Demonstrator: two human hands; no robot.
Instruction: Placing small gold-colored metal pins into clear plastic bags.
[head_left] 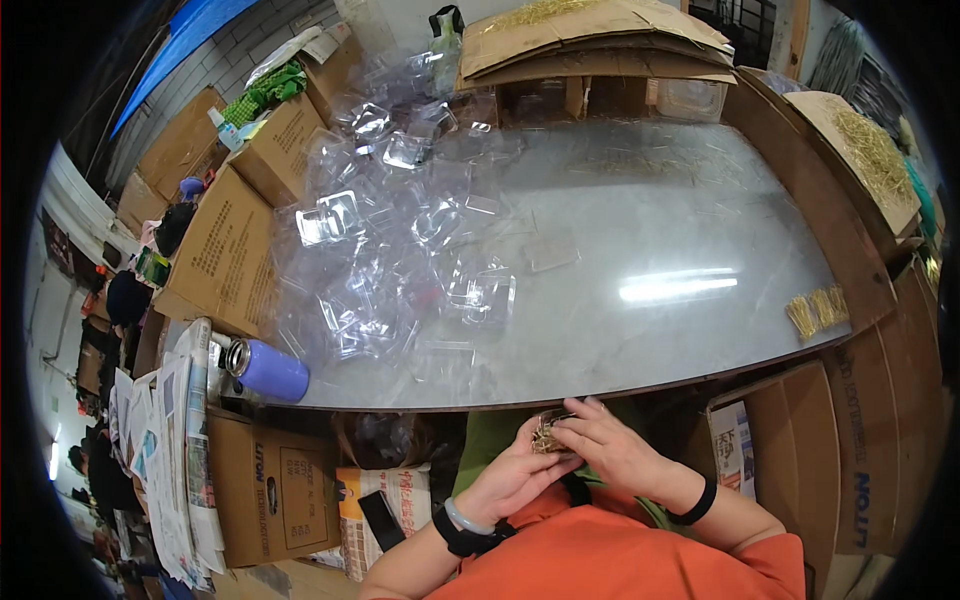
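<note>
Close to my body, just off the table's near edge, my left hand (512, 478) is closed round a small bundle of straw-coloured stalks (545, 438). My right hand (612, 447) lies over the bundle from the right, its fingers bent onto it. Fingers hide much of the bundle, and whether a clear wrapping surrounds it I cannot tell. Two similar golden straw bundles (818, 312) lie at the right end of the grey table (620, 340). A big heap of clear plastic boxes (400, 225) covers the table's left part.
A purple bottle (270, 370) lies on its side at the near left corner. Cardboard boxes (225, 250) wall the left side, with stacked newspapers (185, 450) below. Cardboard sheets (600, 40) bearing straw stand at the back. An open carton (785, 420) is at my right.
</note>
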